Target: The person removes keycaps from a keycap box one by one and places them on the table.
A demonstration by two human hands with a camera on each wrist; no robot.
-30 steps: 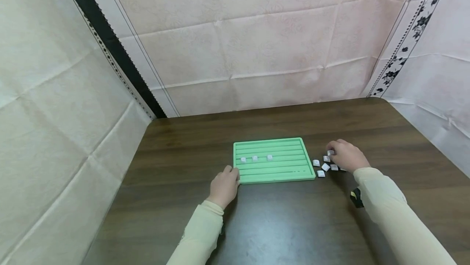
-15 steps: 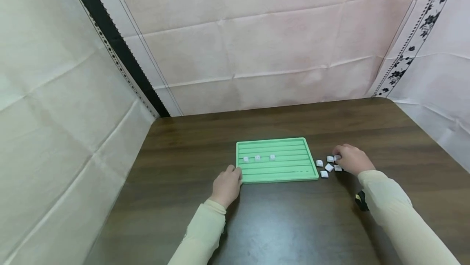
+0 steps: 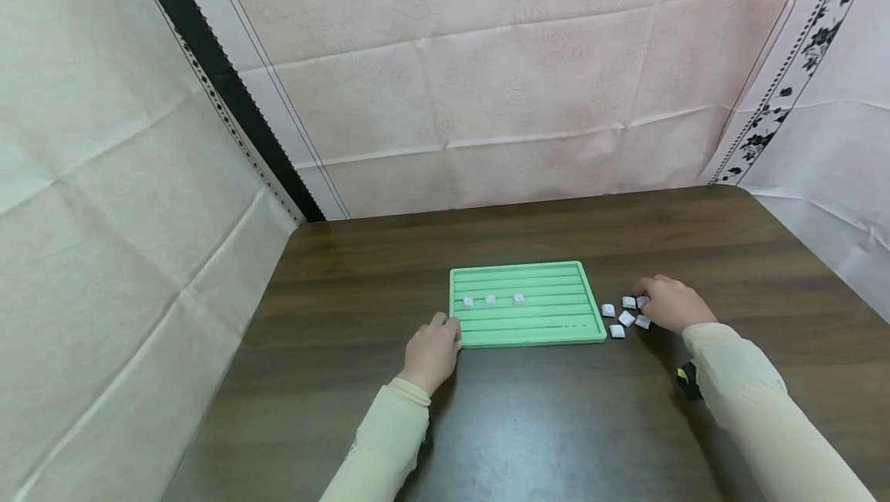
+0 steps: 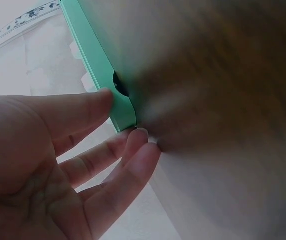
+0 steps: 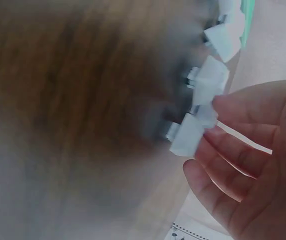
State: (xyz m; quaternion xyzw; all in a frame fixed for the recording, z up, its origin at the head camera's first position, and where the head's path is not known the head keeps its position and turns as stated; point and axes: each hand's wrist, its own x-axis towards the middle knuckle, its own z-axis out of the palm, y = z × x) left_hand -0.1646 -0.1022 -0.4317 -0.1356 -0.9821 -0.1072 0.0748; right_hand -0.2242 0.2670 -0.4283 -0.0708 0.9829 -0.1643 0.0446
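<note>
At the near left corner of a ridged green board (image 3: 528,334), my left hand (image 3: 431,349) grips the edge. In the left wrist view the thumb lies on the board's side (image 4: 94,60), with fingertips curled at its corner. To the right of the board, my right hand (image 3: 669,304) reaches into a loose cluster of small white blocks. Its thumb and a finger pinch one white block (image 5: 207,118). Other blocks sit close around it, such as a white block (image 5: 185,140) by the fingertips. The palm hides part of the cluster in the head view.
Three white blocks, including a middle white block (image 3: 490,300), stand spaced along one row of the board. A loose white block (image 3: 616,331) lies near its right edge. All rest on a dark wooden table (image 3: 313,378), with pale cloth (image 3: 521,85) hanging behind and at both sides.
The right hand has moved slightly nearer to me, bringing its block beside another loose one. A nearby loose block has turned askew. The left hand stays on the board; the head view has shifted a little.
</note>
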